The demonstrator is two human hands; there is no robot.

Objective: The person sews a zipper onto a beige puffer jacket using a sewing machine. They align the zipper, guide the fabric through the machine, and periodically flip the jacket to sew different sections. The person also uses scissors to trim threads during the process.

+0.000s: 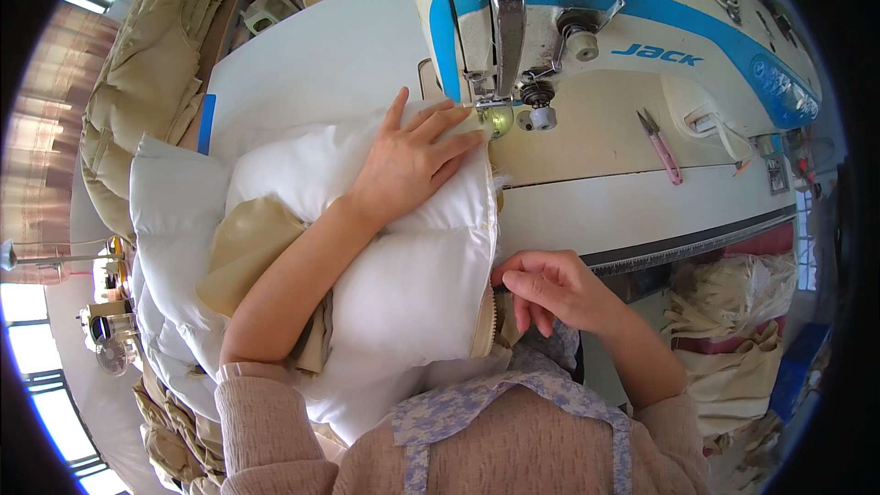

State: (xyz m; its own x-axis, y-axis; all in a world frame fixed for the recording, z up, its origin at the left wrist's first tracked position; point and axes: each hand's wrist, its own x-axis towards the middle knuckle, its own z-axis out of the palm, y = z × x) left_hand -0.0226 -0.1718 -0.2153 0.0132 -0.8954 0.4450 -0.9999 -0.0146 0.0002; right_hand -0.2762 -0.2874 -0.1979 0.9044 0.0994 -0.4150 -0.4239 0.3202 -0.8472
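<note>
A white padded garment piece [412,298] lies over the sewing table and hangs down toward my lap. Along its right edge runs a beige zipper [487,325]. My left hand [411,160] rests flat on the white padding with fingers spread, their tips just short of the presser foot [496,108] of the sewing machine [587,14]. Lower down, the curled fingers of my right hand [555,286] pinch the garment's edge beside the zipper; the exact grip is partly hidden. Under my left forearm sits a beige fabric panel [252,252].
Pink-handled thread snips [662,148] lie on the machine bed at the right. A ruler strip [692,236] follows the table's front edge. Beige padded pieces [151,82] are heaped at the left. Beige fabric in clear plastic [733,302] is at the lower right.
</note>
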